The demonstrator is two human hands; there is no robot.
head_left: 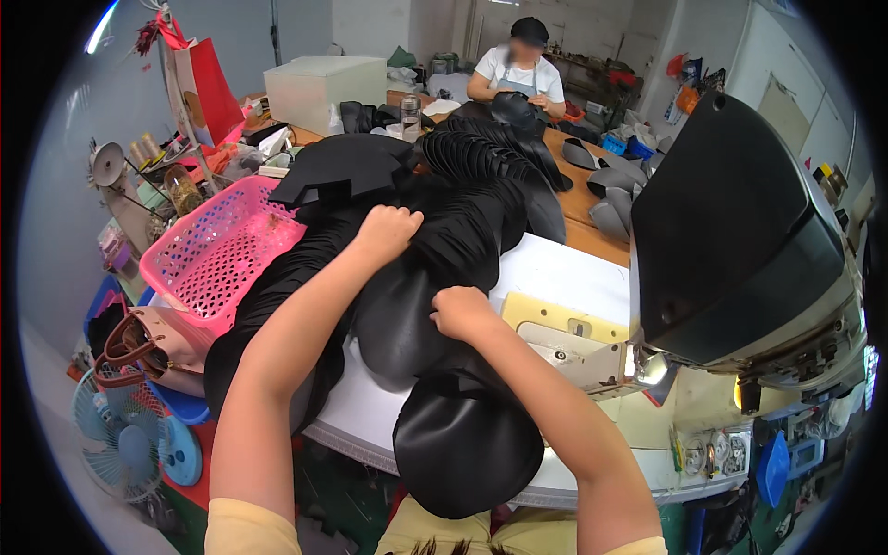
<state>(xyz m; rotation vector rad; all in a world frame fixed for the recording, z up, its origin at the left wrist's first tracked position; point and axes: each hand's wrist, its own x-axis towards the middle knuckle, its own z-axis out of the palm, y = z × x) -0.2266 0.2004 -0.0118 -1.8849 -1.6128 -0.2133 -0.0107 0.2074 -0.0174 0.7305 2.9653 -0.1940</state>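
Note:
A long overlapping row of black leather-like cut pieces (435, 240) runs across the white work table (564, 268) from the far side down over its near edge. My left hand (387, 231) is closed on pieces in the middle of the row. My right hand (460, 312) grips the edge of a piece nearer to me. The lowest black piece (467, 444) hangs over the table's front edge above my lap.
A pink plastic basket (217, 254) stands left of the pile. A sewing machine (740, 250) with a black cover fills the right side. A brown handbag (139, 347) and a small fan (125, 435) are at lower left. Another person (518, 69) sits at the far table among more black pieces.

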